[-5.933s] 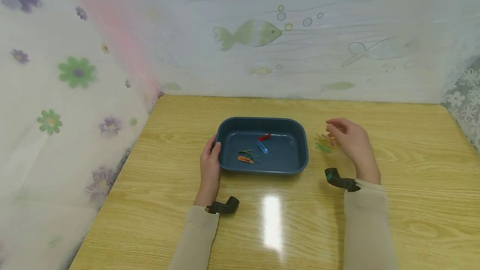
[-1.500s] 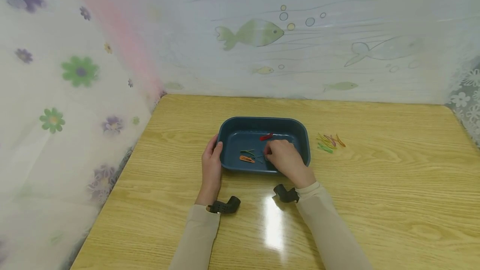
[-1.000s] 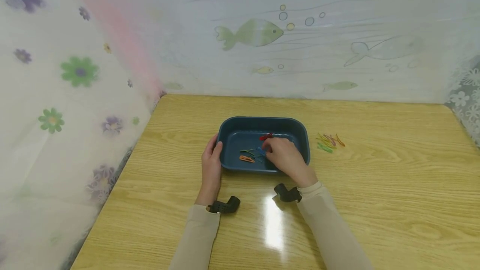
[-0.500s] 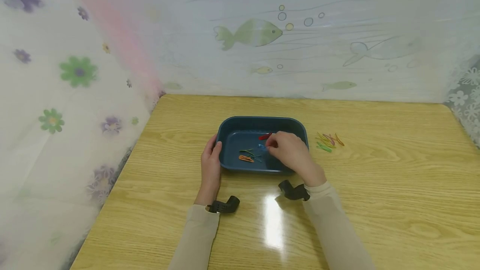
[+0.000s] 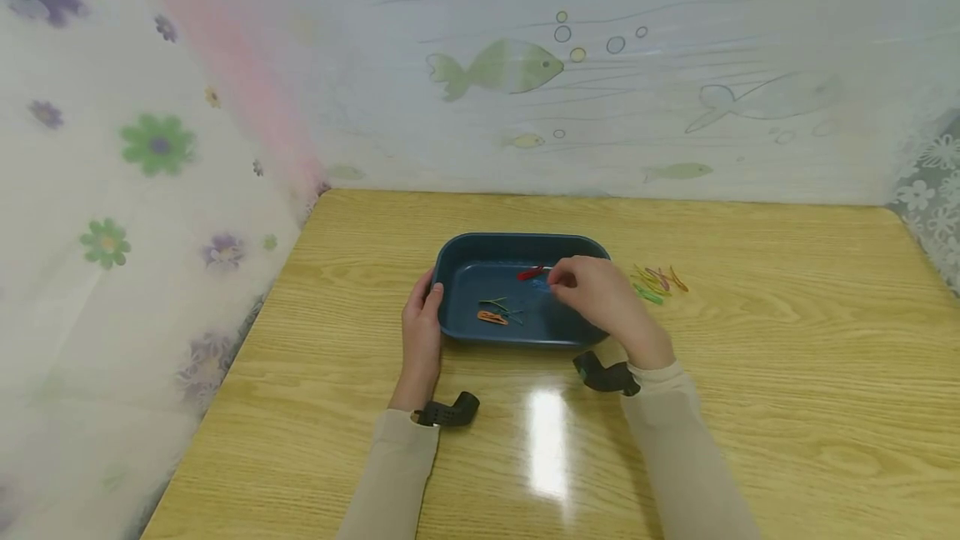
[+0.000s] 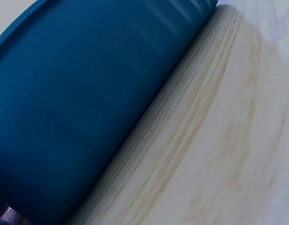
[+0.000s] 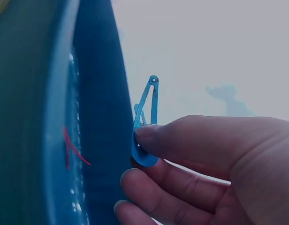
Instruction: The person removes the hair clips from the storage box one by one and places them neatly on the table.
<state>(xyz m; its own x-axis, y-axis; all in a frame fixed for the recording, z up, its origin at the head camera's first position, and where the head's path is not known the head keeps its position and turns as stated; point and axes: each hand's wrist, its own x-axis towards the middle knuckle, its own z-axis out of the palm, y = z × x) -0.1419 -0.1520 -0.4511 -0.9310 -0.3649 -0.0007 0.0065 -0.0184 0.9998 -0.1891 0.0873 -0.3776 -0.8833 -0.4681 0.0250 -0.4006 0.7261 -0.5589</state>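
A dark blue rectangular bin (image 5: pixel 480 277) stands on the table. My left hand (image 5: pixel 422 332) holds its left end, thumb at the rim and fingers along the outer wall. Over the bin's right part, my right hand (image 5: pixel 600 294) pinches a blue snap hair clip (image 7: pixel 145 160) between thumb and fingers, raised off the bin's floor. In the right wrist view the clip's two arms stand apart. A red hair clip (image 5: pixel 529 273) lies in the bin close by. Farther left inside are an orange hair clip (image 5: pixel 492 317), a thin green one (image 5: pixel 493 302) and a teal one (image 5: pixel 514 317).
Right of the bin, several yellow, pink and green hair clips lie in a small pile (image 5: pixel 649 283), with an orange clip (image 5: pixel 678 277) at its side. A patterned sheet (image 5: pixel 495 148) hangs behind the wooden table (image 5: pixel 787 340).
My right hand has come from the pile into the bin, picked up the blue hair clip from its floor and lifted it up and right. My left hand stays at the bin's end.
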